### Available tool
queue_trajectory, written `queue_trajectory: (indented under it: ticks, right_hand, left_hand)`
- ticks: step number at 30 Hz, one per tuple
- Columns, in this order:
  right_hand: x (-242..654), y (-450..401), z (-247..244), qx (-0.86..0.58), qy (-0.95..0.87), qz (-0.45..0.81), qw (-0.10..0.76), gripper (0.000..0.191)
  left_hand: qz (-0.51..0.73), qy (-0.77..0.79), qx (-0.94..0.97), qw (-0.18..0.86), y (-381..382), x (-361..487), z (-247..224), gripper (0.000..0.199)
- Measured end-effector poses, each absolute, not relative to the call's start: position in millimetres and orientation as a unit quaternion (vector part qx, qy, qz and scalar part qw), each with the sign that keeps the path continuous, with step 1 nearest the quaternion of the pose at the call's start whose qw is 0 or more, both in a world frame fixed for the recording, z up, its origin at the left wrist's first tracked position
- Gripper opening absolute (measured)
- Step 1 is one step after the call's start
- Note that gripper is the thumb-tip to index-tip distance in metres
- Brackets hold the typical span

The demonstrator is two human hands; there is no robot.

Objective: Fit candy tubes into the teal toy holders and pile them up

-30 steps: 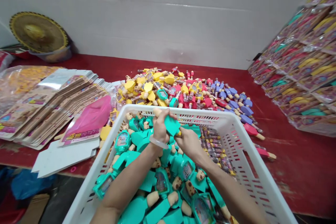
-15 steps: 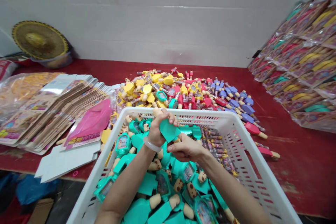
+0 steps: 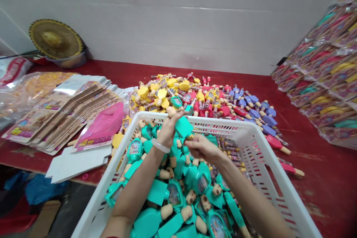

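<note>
Teal toy (image 3: 183, 126) is held between both hands above the upper middle of the white basket (image 3: 223, 120), its pale knob pointing toward eleven o'clock. The fingers of the left hand (image 3: 167, 132) are closed around its upper left part; a pale wristband (image 3: 161, 145) circles that wrist. The right hand (image 3: 202, 147) has its fingers pinching the toy's lower, four o'clock end, where a little yellow shows; the exact grip there is partly hidden.

Beneath the hands, other teal toys (image 3: 157, 192) lie jumbled in the basket, many with pale or spotted knobs. Narrow purple-and-yellow tubes (image 3: 232, 153) lie among them toward two o'clock.

On the red tabletop (image 3: 315, 163), just beyond the basket at twelve o'clock, a loose heap runs from yellow toys (image 3: 161, 93) through red toys (image 3: 225, 111) to violet toys (image 3: 269, 120) at one o'clock. Toward ten o'clock, printed cards (image 3: 67, 115) lie in overlapping rows, with a translucent pink piece (image 3: 102, 124) near the basket. White sheets (image 3: 79, 161) lie at nine o'clock. Toward two o'clock rises a stack of filled packages (image 3: 326, 81).
</note>
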State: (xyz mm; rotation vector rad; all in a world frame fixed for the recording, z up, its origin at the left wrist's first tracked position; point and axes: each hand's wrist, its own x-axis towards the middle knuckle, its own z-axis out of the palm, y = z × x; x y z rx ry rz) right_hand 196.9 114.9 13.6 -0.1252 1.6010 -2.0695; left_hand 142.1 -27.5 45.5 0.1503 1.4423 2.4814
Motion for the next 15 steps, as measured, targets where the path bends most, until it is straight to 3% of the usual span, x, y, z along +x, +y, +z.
queue_trajectory:
  ticks: [3,5,7,11,15]
  right_hand:
    - [160.6,141.3,33.0,0.045,0.676,-0.732,0.072,0.04]
    - [146.5,166.6,46.3,0.089,0.738,-0.669,0.03,0.054]
    - [147.5,194.7,53.2,0.09,0.807,-0.584,0.008,0.061]
    - [178.1,243.6,39.2,0.04,0.934,-0.345,0.08,0.036]
    - [199.1,271.2,2.7,0.077,0.965,-0.174,0.181,0.023]
  left_hand:
    - [0.747,0.66,0.075,0.022,-36.8,131.8,40.4,0.04]
    - [0.619,0.773,0.137,0.006,-41.4,125.6,30.4,0.043]
    - [0.477,0.849,0.223,0.056,-42.5,122.4,16.4,0.036]
    - [0.348,0.867,0.325,0.147,-30.3,130.3,-12.0,0.026]
    - [0.19,0.895,0.38,0.134,-8.1,150.5,-25.7,0.032]
